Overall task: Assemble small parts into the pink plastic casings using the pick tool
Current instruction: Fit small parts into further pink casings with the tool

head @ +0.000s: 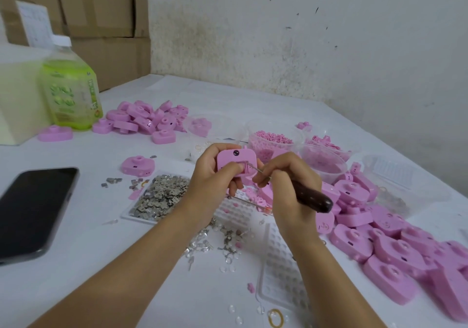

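At far left on the white table (76, 277), a dark glossy phone (33, 211) lies flat, with a green drink bottle (69, 87) behind it. Next comes a loose heap of casings (144, 120): smooth moulded pink plastic, rounded corners, a short round boss on each. Then a shallow tray of metal clips (162, 196), small, grey, thin and stamped, some spilled beside it.

Centre: I have the left hand (210, 173) gripping one pink casing (235, 163) up off the table, flat side toward the camera, thumb across its face, a dark round hole near the top. The right hand (286, 185) is wrapped round the pick tool (311, 198), which has a dark glossy handle and a thin steel shaft, tip at a slot in the casing's middle.

Step as I read it: seating a small part into that slot. Whether it is home I cannot tell; too small. The next move wants light pressure along the slot, casing held steady, no slip toward the thumb.

Right of the hands are clear tubs of tiny pink parts (273, 142), then a big pile of casings (392, 246) at far right.
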